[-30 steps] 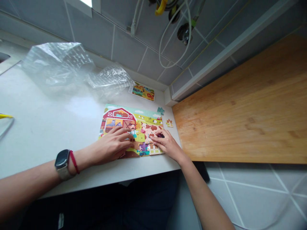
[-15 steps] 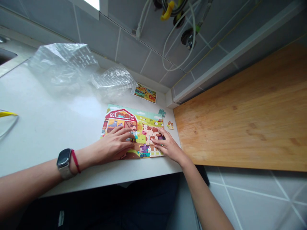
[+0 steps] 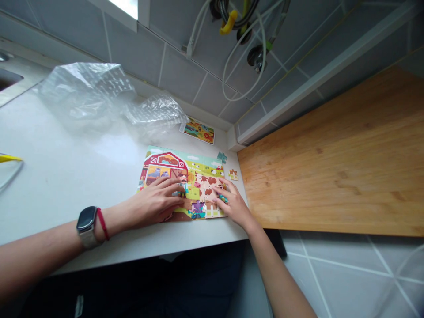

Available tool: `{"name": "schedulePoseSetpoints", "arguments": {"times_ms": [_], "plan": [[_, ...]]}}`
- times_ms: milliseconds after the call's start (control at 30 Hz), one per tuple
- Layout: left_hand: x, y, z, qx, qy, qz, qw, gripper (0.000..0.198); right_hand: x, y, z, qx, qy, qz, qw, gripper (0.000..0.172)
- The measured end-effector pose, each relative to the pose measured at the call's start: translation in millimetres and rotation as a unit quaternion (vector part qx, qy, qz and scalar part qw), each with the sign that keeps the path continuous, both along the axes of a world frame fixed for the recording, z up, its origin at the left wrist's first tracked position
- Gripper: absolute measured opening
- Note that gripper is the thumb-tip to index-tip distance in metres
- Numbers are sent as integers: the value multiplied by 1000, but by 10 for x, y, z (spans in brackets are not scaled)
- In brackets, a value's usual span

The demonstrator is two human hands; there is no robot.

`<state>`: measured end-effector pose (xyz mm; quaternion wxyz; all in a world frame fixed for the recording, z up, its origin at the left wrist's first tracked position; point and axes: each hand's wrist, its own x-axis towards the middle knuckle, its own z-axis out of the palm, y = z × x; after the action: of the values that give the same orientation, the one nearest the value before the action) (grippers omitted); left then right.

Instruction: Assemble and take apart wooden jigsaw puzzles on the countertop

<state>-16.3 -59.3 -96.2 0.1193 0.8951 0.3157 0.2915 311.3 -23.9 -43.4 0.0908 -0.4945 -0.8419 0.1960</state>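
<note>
A farmyard jigsaw puzzle [image 3: 185, 181] lies assembled on the white countertop [image 3: 66, 176], showing a red barn, a farmer and a brown-patched cow. My left hand [image 3: 154, 203] rests flat on its lower middle, fingers on the farmer, holding nothing. My right hand [image 3: 233, 203] sits on the puzzle's right side, its fingertips pinched around a small teal-and-green jigsaw piece [image 3: 223, 198]. Two loose pieces lie just beyond: a teal one [image 3: 221, 157] and a small orange one [image 3: 233, 175].
A crumpled clear plastic bag [image 3: 96, 95] lies behind the puzzle, beside a small picture card [image 3: 198, 132]. A bamboo board [image 3: 331, 154] adjoins the counter's right side. Hoses and pipes [image 3: 245, 44] hang on the tiled wall. A yellow-tipped object [image 3: 8, 159] sits at the left edge.
My right hand's fingers have slid slightly toward the puzzle's lower right, and a teal-green piece now shows under them. My left hand stays put. The view has shifted slightly.
</note>
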Motion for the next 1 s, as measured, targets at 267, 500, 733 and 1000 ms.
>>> {"name": "schedulePoseSetpoints", "arguments": {"times_ms": [267, 500, 733, 1000], "plan": [[1, -4, -23, -2, 21, -16, 1000, 21, -7, 32, -59, -1, -30, 23, 999, 34], [7, 1, 7, -6, 10, -11, 1000, 23, 0, -10, -53, 18, 20, -6, 1000, 38], [-1, -3, 24, -15, 6, -7, 1000, 23, 231, -283, -274, 143, 140, -141, 970, 28], [-6, 10, -16, -15, 38, -9, 999, 25, 317, -470, -516, 194, 198, -221, 935, 25]]}}
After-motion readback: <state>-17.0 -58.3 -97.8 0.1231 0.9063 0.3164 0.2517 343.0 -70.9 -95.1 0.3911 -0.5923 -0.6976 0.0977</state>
